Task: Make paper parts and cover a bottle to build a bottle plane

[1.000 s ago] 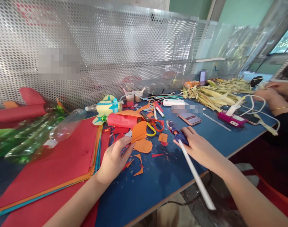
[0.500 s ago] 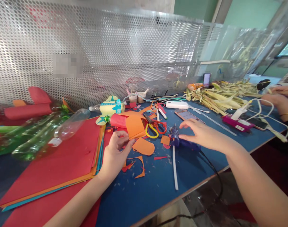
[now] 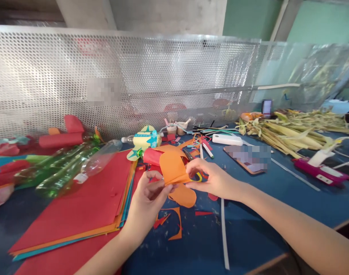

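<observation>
A rounded orange paper piece (image 3: 173, 165) with a folded lower edge is between my two hands. My left hand (image 3: 151, 196) is closed on its lower left edge, thumb and fingertips pinching the fold. At the right edge, the fingers of my right hand (image 3: 216, 179) close on the same piece. Just behind it lies a red paper-wrapped bottle (image 3: 151, 156) with a green neck; whether the orange piece is joined to it I cannot tell. Under my hands is an orange paper oval (image 3: 185, 196). Scissors with a yellow handle (image 3: 197, 176) are partly hidden by my right hand.
Stacked coloured paper (image 3: 85, 198) and green plastic bottles (image 3: 68, 164) lie on the left. A yellow-wrapped bottle (image 3: 147, 140) lies behind. To the right are a phone (image 3: 245, 160), a purple power strip (image 3: 320, 172) and dried husks (image 3: 288, 133). A white glue stick (image 3: 225, 236) lies in front.
My right hand has moved left from the dark blue glue gun to the orange paper piece and closed on it. My left hand keeps its pinch. The view has shifted to the right.
</observation>
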Demonstrator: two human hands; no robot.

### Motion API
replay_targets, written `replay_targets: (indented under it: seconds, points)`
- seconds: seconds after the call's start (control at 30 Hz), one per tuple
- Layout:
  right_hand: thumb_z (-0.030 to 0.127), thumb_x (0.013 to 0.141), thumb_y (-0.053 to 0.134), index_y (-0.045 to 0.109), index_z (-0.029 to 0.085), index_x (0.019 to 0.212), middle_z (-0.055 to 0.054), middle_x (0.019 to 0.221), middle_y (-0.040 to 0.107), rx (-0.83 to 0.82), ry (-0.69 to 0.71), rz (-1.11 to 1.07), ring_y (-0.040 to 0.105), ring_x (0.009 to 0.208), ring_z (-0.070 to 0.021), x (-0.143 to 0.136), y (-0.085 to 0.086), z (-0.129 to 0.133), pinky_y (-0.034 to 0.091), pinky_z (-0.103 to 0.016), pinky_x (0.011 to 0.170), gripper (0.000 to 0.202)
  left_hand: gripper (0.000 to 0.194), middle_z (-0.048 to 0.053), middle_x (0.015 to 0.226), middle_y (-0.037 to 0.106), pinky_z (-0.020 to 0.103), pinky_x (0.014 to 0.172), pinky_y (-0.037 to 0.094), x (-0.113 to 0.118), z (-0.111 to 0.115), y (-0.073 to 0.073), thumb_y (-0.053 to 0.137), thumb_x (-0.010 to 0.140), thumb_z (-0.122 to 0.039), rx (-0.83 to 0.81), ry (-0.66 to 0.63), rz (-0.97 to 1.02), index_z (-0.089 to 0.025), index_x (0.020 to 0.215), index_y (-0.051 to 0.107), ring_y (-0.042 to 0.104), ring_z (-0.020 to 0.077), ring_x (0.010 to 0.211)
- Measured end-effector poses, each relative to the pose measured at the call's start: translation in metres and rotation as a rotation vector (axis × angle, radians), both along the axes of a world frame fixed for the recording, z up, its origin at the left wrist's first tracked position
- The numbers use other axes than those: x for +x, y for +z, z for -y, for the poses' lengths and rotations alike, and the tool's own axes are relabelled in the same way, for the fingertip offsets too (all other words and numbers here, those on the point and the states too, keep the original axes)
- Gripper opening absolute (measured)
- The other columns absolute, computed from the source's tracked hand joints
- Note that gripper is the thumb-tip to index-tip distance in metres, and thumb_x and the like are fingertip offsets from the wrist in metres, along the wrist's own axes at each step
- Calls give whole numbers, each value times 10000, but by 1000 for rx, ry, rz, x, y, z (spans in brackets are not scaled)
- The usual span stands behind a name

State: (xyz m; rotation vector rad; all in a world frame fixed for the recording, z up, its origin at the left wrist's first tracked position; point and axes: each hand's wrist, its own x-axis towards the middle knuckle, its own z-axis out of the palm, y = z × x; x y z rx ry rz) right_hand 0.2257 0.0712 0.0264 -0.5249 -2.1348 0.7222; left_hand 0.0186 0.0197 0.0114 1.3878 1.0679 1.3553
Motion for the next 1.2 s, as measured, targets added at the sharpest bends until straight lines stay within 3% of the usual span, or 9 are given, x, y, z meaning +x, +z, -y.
replay_targets:
  seconds: [0.27,0.37,0.5,0.67,0.97,1.2]
  points:
    - [194,829,656,533,232,892,21,869,610,-37,-44,29,607,767,-101,8,0,9,516,-228,725,143,240,-26,723,730,234,736,569,8,9,-1,678,786,-277,21,24,-10,-247,868,455,740,183,803]
    - [204,837,648,538,228,899,20,862,618,-29,-38,11,614,755,-97,7,-1,11,519,-219,707,129,165,-27,773,715,219,699,578,8,10,-2,661,788,-215,142,27,-61,-234,843,506,740,164,734]
    - [206,840,645,551,232,943,7,887,642,10,-41,2,632,759,-107,7,1,14,530,-231,709,141,134,-31,795,696,161,648,568,4,9,0,662,754,-118,356,130,-199,-231,809,617,718,122,692]
    - [195,841,630,567,227,895,-4,858,666,69,-80,5,646,738,-120,7,7,18,541,-241,698,89,153,-35,781,718,144,630,561,1,10,2,649,773,-116,454,136,-340,-248,848,657,693,104,656]
    - [181,818,672,587,202,842,-11,815,678,136,-85,-5,643,710,-110,7,8,19,537,-221,688,90,239,-66,757,707,99,634,536,-1,12,2,654,751,-51,523,130,-359,-265,858,660,673,66,640]
    - [206,834,659,612,206,807,-3,773,691,88,-90,-27,659,686,-115,6,8,20,550,-225,661,54,188,-56,687,695,115,602,554,3,14,3,679,703,-61,415,123,-242,-238,765,671,685,83,601]
